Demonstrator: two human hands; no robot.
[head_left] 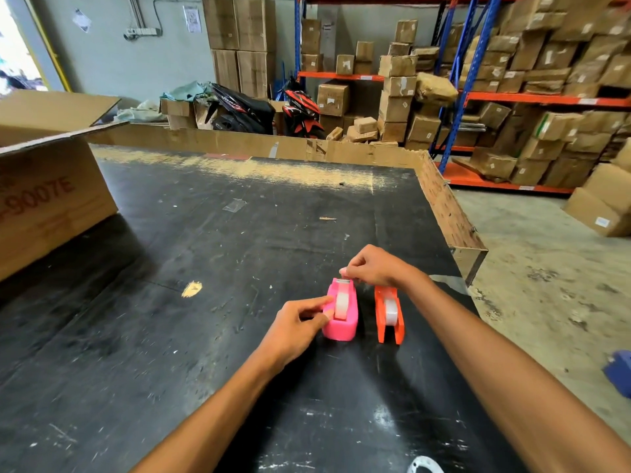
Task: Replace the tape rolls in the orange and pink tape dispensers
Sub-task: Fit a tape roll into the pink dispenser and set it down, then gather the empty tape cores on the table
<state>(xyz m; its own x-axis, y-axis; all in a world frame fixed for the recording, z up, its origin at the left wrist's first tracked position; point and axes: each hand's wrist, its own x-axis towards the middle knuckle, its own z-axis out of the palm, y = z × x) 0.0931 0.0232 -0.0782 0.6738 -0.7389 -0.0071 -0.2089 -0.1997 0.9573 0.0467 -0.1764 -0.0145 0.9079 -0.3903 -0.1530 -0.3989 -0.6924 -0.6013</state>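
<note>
A pink tape dispenser [343, 325] stands on the black table [205, 268] with a clear tape roll [340, 305] seated in it. My left hand [296, 327] grips its left side, thumb and forefinger on the body. My right hand [374, 266] is above the pink dispenser's far end, fingertips pinched at the cutter, apparently on the tape's end. Just right of it stands the orange tape dispenser [389, 315], which holds a clear tape roll [391, 313] too. My right wrist passes over the orange dispenser's far end.
A large open cardboard box [51, 186] sits on the table's left. A cardboard wall [447, 206] lines the table's far and right edges. A white ring [425, 465] lies at the near edge. A blue object [619, 370] lies on the floor at right. Shelves of boxes stand behind.
</note>
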